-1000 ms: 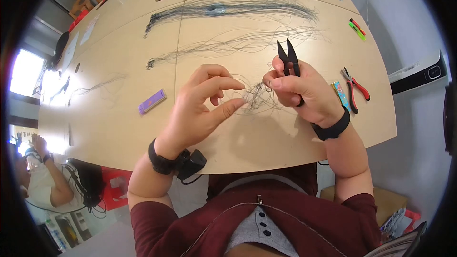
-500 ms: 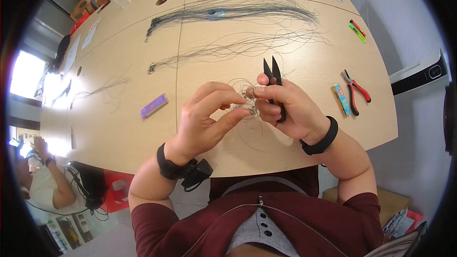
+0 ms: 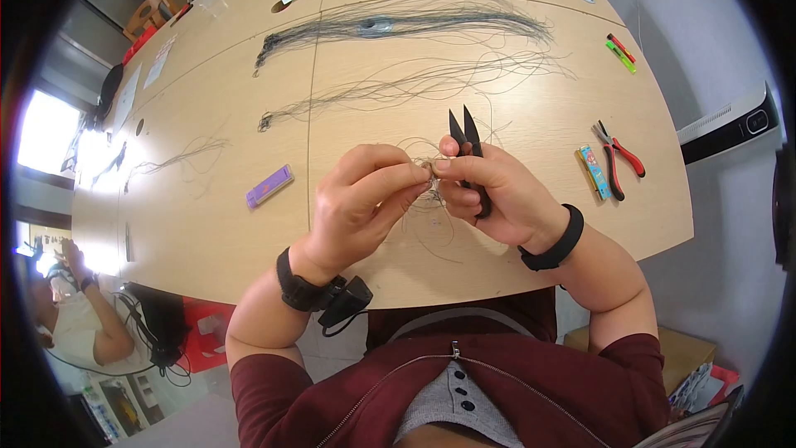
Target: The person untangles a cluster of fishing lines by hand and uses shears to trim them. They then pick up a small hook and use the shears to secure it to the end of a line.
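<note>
1. Fingers of the left hand (image 3: 365, 203) pinch the wire tangle (image 3: 429, 174), now touching the right hand's fingertips; a second ago they were apart.
2. Right hand (image 3: 497, 191) pinches it too, gripping snips (image 3: 474, 143) whose tips point to 12 o'clock.
3. Tangle sits between both thumbs, lower than before.

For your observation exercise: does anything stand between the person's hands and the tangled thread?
Nothing visible does. The left hand and right hand both pinch the thread tangle directly; the black snips in the right hand point away.
</note>
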The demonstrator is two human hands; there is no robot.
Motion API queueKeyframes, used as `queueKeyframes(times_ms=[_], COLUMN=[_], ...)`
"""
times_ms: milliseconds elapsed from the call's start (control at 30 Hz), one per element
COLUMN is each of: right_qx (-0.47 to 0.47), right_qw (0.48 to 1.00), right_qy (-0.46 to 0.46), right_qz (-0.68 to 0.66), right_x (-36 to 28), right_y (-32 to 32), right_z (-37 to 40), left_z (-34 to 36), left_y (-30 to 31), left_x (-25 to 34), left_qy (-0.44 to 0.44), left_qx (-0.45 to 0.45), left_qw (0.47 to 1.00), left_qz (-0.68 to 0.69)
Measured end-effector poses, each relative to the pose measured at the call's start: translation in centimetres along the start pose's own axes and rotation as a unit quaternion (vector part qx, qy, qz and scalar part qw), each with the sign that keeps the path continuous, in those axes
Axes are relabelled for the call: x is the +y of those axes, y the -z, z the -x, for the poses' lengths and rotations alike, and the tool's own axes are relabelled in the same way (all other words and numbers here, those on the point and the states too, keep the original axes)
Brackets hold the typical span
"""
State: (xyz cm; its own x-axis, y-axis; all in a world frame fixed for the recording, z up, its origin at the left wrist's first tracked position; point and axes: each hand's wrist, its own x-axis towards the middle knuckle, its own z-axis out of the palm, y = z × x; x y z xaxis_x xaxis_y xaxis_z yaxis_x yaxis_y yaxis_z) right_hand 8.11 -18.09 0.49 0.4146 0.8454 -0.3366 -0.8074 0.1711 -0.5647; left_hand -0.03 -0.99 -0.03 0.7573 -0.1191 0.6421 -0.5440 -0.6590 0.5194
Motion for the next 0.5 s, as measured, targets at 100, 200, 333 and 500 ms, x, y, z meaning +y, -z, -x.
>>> queueKeyframes(times_ms=[100, 200, 333, 500], right_qx=[0.011, 0.085, 0.063, 0.092], right_qw=[0.999, 0.976, 0.903, 0.865], right_qy=[0.002, 0.108, 0.192, 0.205], right_qz=[0.049, 0.170, 0.380, 0.450], right_x=[-0.2, -0.9, -0.5, -0.2], right_y=[-0.1, -0.7, -1.0, -0.9], right_z=[0.1, 0.4, 0.9, 0.8], left_z=[-0.1, -0.3, -0.5, 0.0], left_y=[0.1, 0.5, 0.6, 0.7], left_x=[0.3, 0.3, 0.4, 0.4], left_qy=[0.048, 0.113, 0.098, 0.181], left_qx=[0.011, 0.013, 0.008, 0.026], left_qw=[0.998, 0.990, 0.992, 0.958], left_qz=[0.032, 0.078, 0.082, 0.220])
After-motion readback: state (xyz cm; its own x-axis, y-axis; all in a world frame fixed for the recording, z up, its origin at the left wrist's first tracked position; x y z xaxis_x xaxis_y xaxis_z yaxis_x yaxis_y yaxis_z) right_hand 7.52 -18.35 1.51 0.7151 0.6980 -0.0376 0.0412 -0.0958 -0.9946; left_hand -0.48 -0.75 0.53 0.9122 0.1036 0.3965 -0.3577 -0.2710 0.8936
